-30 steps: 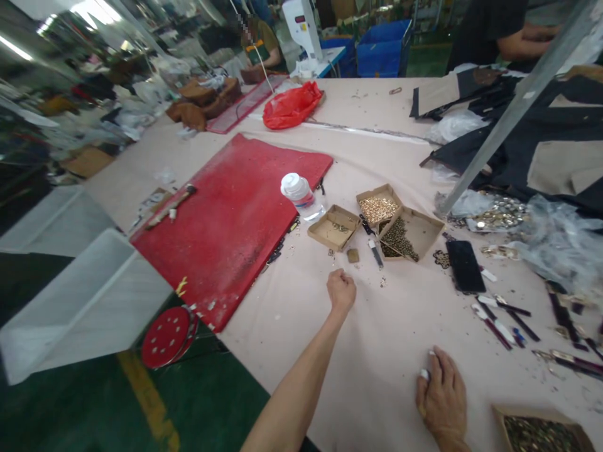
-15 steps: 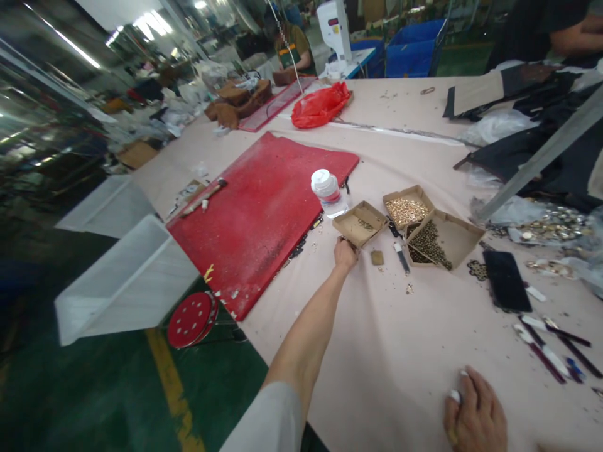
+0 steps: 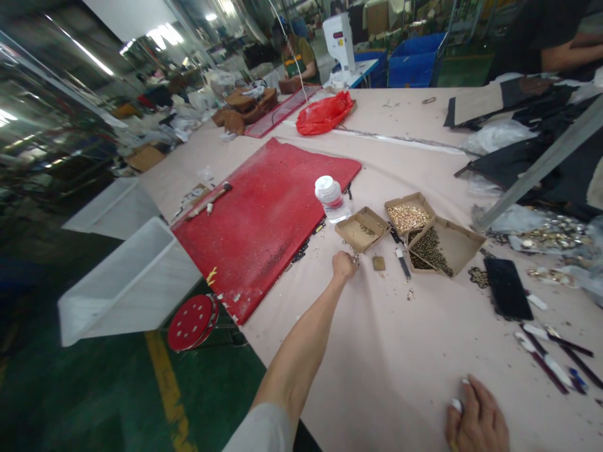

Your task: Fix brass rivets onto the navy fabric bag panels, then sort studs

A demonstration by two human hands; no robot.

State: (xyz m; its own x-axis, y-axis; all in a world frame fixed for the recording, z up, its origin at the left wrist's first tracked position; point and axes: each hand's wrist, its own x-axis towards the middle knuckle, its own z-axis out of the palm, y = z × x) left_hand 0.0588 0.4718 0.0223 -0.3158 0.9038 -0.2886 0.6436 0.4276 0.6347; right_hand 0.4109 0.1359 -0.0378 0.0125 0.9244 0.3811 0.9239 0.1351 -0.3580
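My left hand (image 3: 345, 266) reaches far across the table, its fingers curled together just in front of a shallow cardboard box (image 3: 348, 237) with a few brass-coloured bits inside. Small metal pieces (image 3: 354, 256) show at its fingertips; what the fingers hold is too small to make out. Close to its right lies a small square tan block (image 3: 378, 263). My right hand (image 3: 478, 419) rests on the table near the bottom edge, thumb and fingers apart, with white coverings on the thumb and a fingertip. Nothing shows in it.
Beyond are a clear bottle (image 3: 330, 199) with a white cap, a box of gold-coloured pieces (image 3: 407, 217) and a tilted box of dark bronze beads (image 3: 431, 250). A red board (image 3: 264, 220) lies left. A phone (image 3: 509, 289) and zip pulls (image 3: 549, 358) lie right. A metal post (image 3: 541, 163) slants across.
My left hand has drawn back slightly from the near edge of the cardboard box, and metal pieces now show at its fingertips. My right hand stays on the table; the view has shifted slightly.
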